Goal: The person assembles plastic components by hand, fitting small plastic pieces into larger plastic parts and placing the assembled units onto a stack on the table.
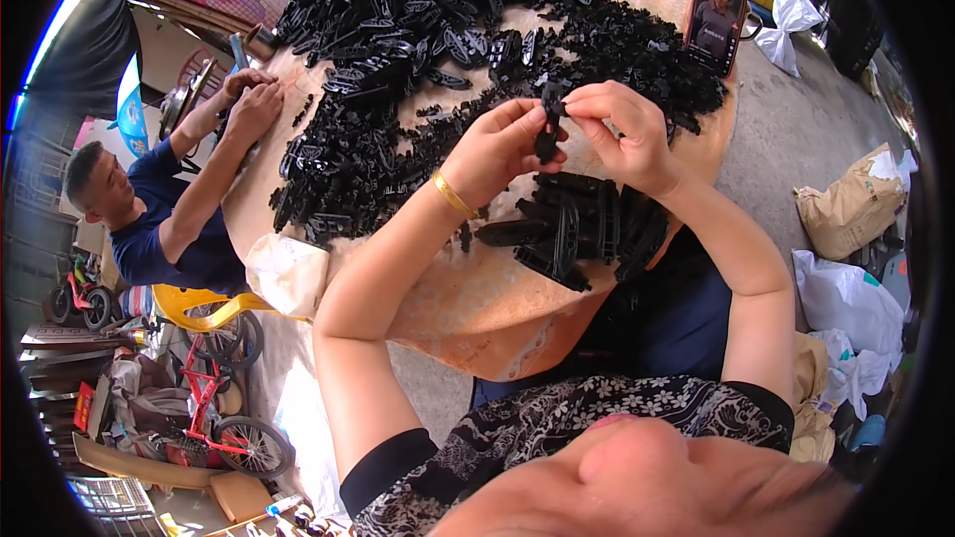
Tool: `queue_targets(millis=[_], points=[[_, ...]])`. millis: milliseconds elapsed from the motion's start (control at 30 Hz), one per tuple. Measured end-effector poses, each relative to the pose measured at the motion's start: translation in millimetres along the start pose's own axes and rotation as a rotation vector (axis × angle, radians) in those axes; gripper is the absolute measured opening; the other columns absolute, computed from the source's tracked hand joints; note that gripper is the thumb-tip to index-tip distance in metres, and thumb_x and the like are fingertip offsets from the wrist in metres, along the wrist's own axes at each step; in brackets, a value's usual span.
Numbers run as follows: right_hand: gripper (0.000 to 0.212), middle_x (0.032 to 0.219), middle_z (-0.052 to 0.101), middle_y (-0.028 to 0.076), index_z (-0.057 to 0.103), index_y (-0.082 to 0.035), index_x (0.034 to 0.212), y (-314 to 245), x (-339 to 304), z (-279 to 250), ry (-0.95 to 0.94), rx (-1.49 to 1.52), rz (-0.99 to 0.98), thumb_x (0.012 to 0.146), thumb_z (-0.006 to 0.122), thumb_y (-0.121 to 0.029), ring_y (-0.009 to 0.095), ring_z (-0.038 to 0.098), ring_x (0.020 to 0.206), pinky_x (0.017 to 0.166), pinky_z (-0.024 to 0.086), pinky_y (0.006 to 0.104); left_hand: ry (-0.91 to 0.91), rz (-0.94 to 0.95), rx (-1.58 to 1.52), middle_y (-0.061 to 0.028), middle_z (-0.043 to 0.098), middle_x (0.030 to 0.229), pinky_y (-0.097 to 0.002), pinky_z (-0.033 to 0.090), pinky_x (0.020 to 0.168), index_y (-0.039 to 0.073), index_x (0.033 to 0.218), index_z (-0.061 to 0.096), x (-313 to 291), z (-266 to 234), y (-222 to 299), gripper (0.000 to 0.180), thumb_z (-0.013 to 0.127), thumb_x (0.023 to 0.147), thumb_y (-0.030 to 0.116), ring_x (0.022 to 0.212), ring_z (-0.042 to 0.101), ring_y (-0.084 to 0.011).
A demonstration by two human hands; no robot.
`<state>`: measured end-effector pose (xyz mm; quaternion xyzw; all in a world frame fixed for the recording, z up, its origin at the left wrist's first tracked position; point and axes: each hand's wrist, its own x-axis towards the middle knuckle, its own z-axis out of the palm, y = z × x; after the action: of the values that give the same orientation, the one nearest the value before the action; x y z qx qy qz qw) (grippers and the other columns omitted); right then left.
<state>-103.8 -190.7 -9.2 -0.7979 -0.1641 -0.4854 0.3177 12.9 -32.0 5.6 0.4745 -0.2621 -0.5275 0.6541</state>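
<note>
My left hand (502, 151) pinches a narrow black plastic part (548, 142) upright between thumb and fingers, above the near side of the table. On the other side of it, my right hand (633, 137) has its thumb and fingertips closed at the part's upper end. Whether a separate small piece sits between those right fingertips is too small to make out. Just below both hands lies a small group of longer black plastic pieces (567, 229) near the table's front edge.
Heaps of black plastic parts (398, 30) spread over the round table (448, 313). A phone (714, 20) leans against a mug at the far right. Across at the left, a co-worker (164, 204) rests both hands on the table's edge. Sacks (851, 201) stand on the floor at right.
</note>
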Motion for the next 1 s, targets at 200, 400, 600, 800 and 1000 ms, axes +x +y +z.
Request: queue_targets(millis=[200,400,600,800,1000], points=[[0.019,0.089,0.065,0.005,0.061,-0.007,0.087,0.6,-0.2,-0.7,-0.124,-0.087,-0.114,0.072,0.066,0.003,0.024,0.058,0.082,0.069,0.050,0.0314,-0.013,-0.090,0.127,-0.0104,0.063,0.094,-0.0201,0.045,0.056,0.002,0.107,0.054,0.4,-8.4,3.3,0.027,0.043,0.098,0.025,0.067,0.056,-0.0110],[0.020,0.090,0.065,0.002,0.062,-0.008,0.087,1.1,-2.0,1.6,-0.178,-0.141,-0.099,0.070,0.066,0.002,0.024,0.057,0.086,0.070,0.050,0.0306,-0.052,-0.135,0.203,-0.0120,0.064,0.094,-0.0189,0.043,0.053,0.000,0.107,0.056,-2.3,-16.0,9.5,0.029,0.046,0.096,0.025,0.063,0.055,-0.0096],[0.019,0.093,0.064,0.005,0.062,-0.007,0.089,0.6,1.6,1.8,-0.165,-0.117,-0.059,0.071,0.067,-0.004,0.025,0.057,0.089,0.073,0.050,0.0310,0.003,-0.052,0.433,-0.0105,0.064,0.099,-0.0228,0.051,0.068,-0.004,0.119,0.052,-5.9,-5.5,13.4,0.035,0.058,0.090,0.014,0.078,0.063,-0.0134],[0.034,0.092,0.066,0.013,0.062,-0.002,0.104,8.5,-3.7,-1.1,-0.298,0.184,0.368,0.074,0.071,-0.014,0.024,0.063,0.084,0.074,0.050,0.0298,0.073,0.285,0.945,-0.0063,0.065,0.094,-0.0225,0.050,0.070,-0.004,0.116,0.055,-6.8,-0.6,5.6,0.036,0.063,0.081,0.004,0.079,0.061,-0.0084],[0.033,0.088,0.067,0.013,0.065,-0.002,0.100,6.4,-3.5,-3.6,-0.336,0.189,0.479,0.071,0.075,-0.014,0.015,0.064,0.080,0.070,0.050,0.0278,0.200,0.460,1.163,-0.0179,0.066,0.085,-0.0306,0.051,0.068,0.002,0.103,0.064,-9.2,11.1,4.8,0.031,0.065,0.073,0.008,0.074,0.066,-0.0276]])
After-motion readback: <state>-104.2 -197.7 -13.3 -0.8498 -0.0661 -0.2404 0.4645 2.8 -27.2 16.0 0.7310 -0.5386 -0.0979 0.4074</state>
